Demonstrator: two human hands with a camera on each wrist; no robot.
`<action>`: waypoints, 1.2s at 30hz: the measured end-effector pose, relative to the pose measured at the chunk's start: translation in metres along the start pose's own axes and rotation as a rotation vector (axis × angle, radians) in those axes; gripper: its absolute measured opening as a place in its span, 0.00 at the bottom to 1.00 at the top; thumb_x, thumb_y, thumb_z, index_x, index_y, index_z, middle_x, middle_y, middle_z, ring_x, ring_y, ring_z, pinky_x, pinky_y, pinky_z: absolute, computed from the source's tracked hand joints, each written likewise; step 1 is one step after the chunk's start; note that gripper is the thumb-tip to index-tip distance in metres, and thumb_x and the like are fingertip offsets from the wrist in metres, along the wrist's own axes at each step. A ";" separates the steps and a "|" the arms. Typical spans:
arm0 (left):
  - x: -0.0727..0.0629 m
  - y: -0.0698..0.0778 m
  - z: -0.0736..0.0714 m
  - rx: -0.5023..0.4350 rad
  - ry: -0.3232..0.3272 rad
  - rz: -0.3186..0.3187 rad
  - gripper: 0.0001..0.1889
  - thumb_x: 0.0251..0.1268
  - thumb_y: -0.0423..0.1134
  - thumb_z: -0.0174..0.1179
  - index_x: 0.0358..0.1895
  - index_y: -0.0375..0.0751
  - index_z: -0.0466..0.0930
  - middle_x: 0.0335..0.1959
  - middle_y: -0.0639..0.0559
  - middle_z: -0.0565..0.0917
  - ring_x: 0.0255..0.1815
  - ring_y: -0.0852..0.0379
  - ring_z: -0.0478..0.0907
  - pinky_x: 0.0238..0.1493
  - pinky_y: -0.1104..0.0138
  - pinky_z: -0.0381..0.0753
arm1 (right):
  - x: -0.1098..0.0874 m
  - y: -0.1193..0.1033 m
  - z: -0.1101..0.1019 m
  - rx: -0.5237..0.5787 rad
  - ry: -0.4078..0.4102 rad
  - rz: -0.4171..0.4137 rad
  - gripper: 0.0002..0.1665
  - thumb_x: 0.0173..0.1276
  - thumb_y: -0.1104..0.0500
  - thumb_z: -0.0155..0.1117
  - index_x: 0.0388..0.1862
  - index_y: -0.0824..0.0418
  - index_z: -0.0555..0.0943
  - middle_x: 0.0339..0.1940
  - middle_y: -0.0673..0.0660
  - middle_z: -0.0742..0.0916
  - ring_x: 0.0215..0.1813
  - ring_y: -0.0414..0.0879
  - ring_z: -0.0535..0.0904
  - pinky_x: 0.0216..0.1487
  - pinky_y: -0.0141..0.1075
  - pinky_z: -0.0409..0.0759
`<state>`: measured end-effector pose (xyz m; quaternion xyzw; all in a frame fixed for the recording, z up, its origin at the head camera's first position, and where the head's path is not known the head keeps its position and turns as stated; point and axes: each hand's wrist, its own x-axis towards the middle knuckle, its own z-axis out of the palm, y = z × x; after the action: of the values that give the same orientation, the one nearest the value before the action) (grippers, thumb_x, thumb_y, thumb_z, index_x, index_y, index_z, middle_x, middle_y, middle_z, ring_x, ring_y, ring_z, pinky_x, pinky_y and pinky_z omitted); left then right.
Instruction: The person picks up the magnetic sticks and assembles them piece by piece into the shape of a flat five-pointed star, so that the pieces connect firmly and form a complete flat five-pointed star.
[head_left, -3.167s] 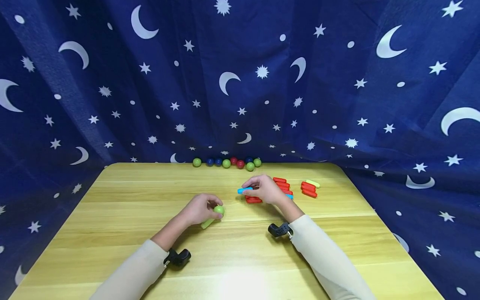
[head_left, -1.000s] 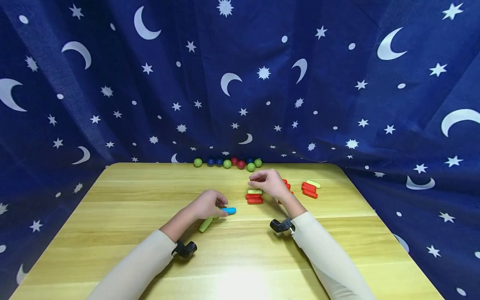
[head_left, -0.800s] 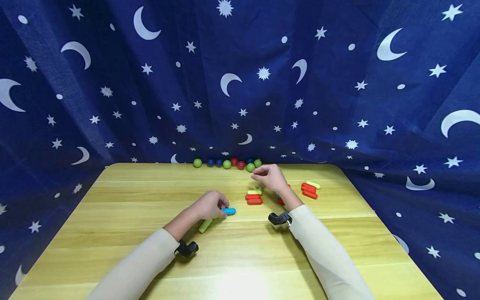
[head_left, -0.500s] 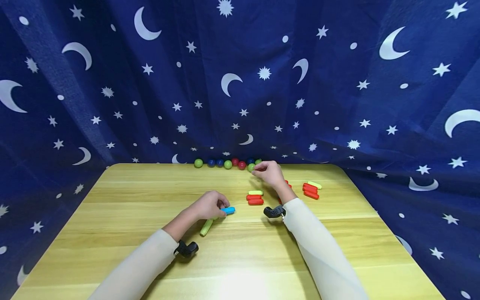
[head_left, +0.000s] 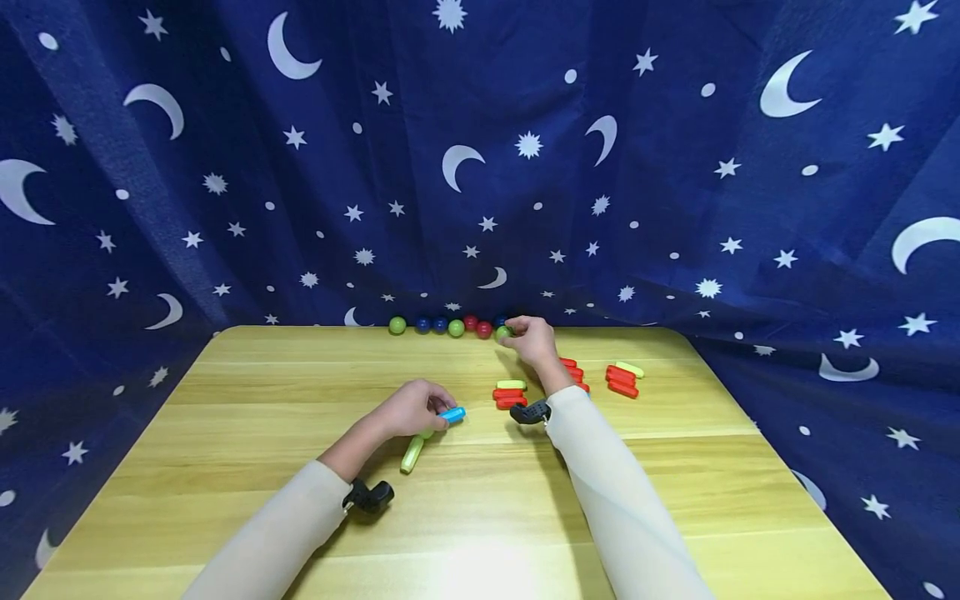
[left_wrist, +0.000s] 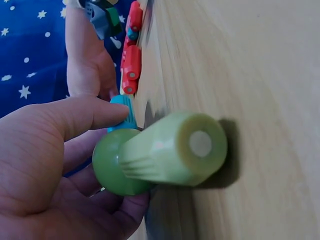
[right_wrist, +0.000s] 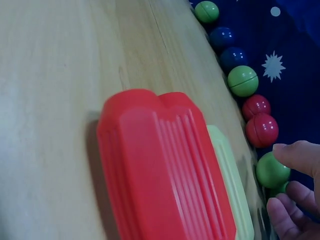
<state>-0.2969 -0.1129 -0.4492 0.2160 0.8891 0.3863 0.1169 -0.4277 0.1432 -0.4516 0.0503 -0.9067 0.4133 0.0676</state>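
Note:
My left hand [head_left: 415, 408] holds a joined piece above the table: a blue magnetic rod [head_left: 453, 414], a green ball [left_wrist: 116, 162] and a light green rod [head_left: 412, 455]. In the left wrist view the thumb presses on the blue rod [left_wrist: 123, 106], while other fingers lie around the ball. The light green rod [left_wrist: 167, 150] points towards that camera, showing a grey disc at its end. My right hand [head_left: 534, 340] is at the far edge, thumb and fingers spread about a green ball [right_wrist: 272, 170]. One fingertip overlaps that ball; the lower fingers look apart from it.
Several green, blue and red balls [head_left: 456, 328] line the far table edge by the starry curtain [head_left: 337, 150]. Two red rods and a light green one [head_left: 511, 385] lie mid-table. More red rods [head_left: 576, 375] lie partly behind my right forearm; another group [head_left: 622, 382] is farther right.
The right hand put down a blue rod's hold and moved away to the far-edge balls. The left hand now has the blue rod joined to its green ball, its end tilted slightly up.

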 end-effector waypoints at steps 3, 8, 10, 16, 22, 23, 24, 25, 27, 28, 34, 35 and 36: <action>0.000 0.000 -0.001 -0.012 -0.011 0.011 0.13 0.57 0.28 0.70 0.47 0.35 0.87 0.35 0.50 0.86 0.37 0.60 0.79 0.43 0.67 0.80 | 0.001 0.000 0.002 -0.013 0.004 0.010 0.24 0.61 0.59 0.78 0.56 0.62 0.87 0.54 0.63 0.89 0.60 0.57 0.83 0.64 0.48 0.78; 0.000 -0.004 -0.003 -0.026 -0.024 0.053 0.13 0.58 0.27 0.70 0.47 0.35 0.88 0.35 0.49 0.87 0.37 0.61 0.79 0.42 0.68 0.81 | 0.003 -0.001 0.004 -0.054 0.016 0.003 0.21 0.60 0.59 0.78 0.53 0.61 0.88 0.50 0.63 0.90 0.57 0.58 0.83 0.62 0.48 0.77; 0.000 -0.005 -0.003 -0.025 -0.029 0.070 0.13 0.58 0.27 0.70 0.47 0.35 0.88 0.35 0.48 0.87 0.36 0.61 0.79 0.42 0.68 0.80 | 0.004 -0.002 0.006 -0.068 0.018 0.003 0.21 0.60 0.59 0.78 0.52 0.61 0.88 0.50 0.63 0.90 0.57 0.58 0.82 0.62 0.48 0.76; -0.002 -0.007 -0.005 -0.008 -0.042 0.066 0.13 0.60 0.28 0.70 0.48 0.38 0.89 0.36 0.49 0.88 0.37 0.60 0.79 0.42 0.68 0.80 | 0.008 -0.002 0.007 -0.036 0.021 0.028 0.15 0.60 0.60 0.78 0.46 0.61 0.88 0.48 0.61 0.90 0.60 0.60 0.78 0.65 0.49 0.73; -0.002 -0.008 -0.006 -0.002 -0.037 0.061 0.14 0.59 0.28 0.71 0.49 0.37 0.88 0.37 0.48 0.87 0.36 0.60 0.78 0.41 0.67 0.79 | 0.011 -0.001 0.008 -0.048 0.043 0.035 0.12 0.57 0.58 0.81 0.40 0.56 0.88 0.41 0.56 0.91 0.55 0.58 0.78 0.59 0.46 0.77; -0.002 -0.008 -0.007 -0.003 -0.036 0.063 0.14 0.59 0.28 0.72 0.49 0.37 0.88 0.37 0.48 0.87 0.36 0.60 0.78 0.41 0.67 0.79 | 0.011 -0.002 0.008 -0.051 0.037 0.041 0.13 0.58 0.59 0.80 0.42 0.57 0.89 0.42 0.57 0.91 0.56 0.58 0.79 0.59 0.45 0.77; -0.002 -0.009 -0.007 -0.001 -0.035 0.063 0.15 0.59 0.28 0.72 0.50 0.36 0.88 0.37 0.48 0.87 0.37 0.60 0.79 0.41 0.67 0.79 | 0.010 -0.004 0.009 -0.051 0.032 0.045 0.15 0.58 0.59 0.80 0.45 0.57 0.89 0.43 0.58 0.91 0.56 0.58 0.79 0.60 0.45 0.77; -0.002 -0.009 -0.007 -0.001 -0.035 0.062 0.15 0.58 0.28 0.72 0.50 0.36 0.88 0.37 0.48 0.87 0.37 0.61 0.79 0.41 0.67 0.80 | 0.007 -0.007 0.008 -0.045 0.013 0.068 0.17 0.60 0.60 0.79 0.49 0.59 0.88 0.47 0.60 0.91 0.59 0.58 0.79 0.64 0.47 0.76; -0.002 -0.009 -0.008 -0.001 -0.033 0.053 0.15 0.58 0.28 0.72 0.50 0.36 0.87 0.37 0.48 0.87 0.37 0.60 0.79 0.42 0.67 0.80 | 0.006 -0.007 0.009 -0.052 -0.004 0.071 0.21 0.61 0.60 0.78 0.54 0.60 0.87 0.50 0.61 0.90 0.60 0.58 0.80 0.64 0.47 0.77; -0.002 -0.009 -0.008 0.001 -0.031 0.050 0.15 0.58 0.28 0.72 0.50 0.35 0.87 0.37 0.48 0.86 0.37 0.60 0.79 0.42 0.67 0.80 | 0.004 -0.009 0.008 -0.050 -0.012 0.073 0.21 0.62 0.61 0.77 0.55 0.61 0.87 0.51 0.62 0.90 0.60 0.58 0.80 0.64 0.47 0.77; -0.005 -0.012 -0.012 0.011 -0.023 0.050 0.17 0.57 0.28 0.72 0.50 0.32 0.86 0.37 0.47 0.86 0.38 0.60 0.79 0.42 0.67 0.80 | -0.006 -0.013 0.005 -0.033 -0.049 0.003 0.20 0.61 0.59 0.77 0.53 0.60 0.88 0.50 0.60 0.91 0.57 0.56 0.83 0.58 0.46 0.80; -0.006 -0.012 -0.013 0.010 -0.023 0.048 0.17 0.57 0.29 0.72 0.50 0.32 0.86 0.37 0.47 0.86 0.38 0.60 0.79 0.43 0.67 0.80 | -0.007 -0.014 0.004 -0.031 -0.054 -0.019 0.20 0.60 0.59 0.77 0.52 0.60 0.88 0.49 0.59 0.91 0.56 0.55 0.83 0.57 0.46 0.81; -0.006 -0.013 -0.014 0.009 -0.023 0.049 0.17 0.57 0.29 0.73 0.50 0.32 0.86 0.38 0.47 0.87 0.39 0.60 0.79 0.43 0.67 0.80 | -0.010 -0.016 0.003 -0.032 -0.063 -0.039 0.20 0.60 0.58 0.77 0.52 0.59 0.89 0.49 0.59 0.91 0.55 0.55 0.84 0.56 0.45 0.81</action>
<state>-0.3006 -0.1324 -0.4493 0.2424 0.8840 0.3824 0.1165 -0.4160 0.1313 -0.4434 0.0798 -0.9138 0.3954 0.0479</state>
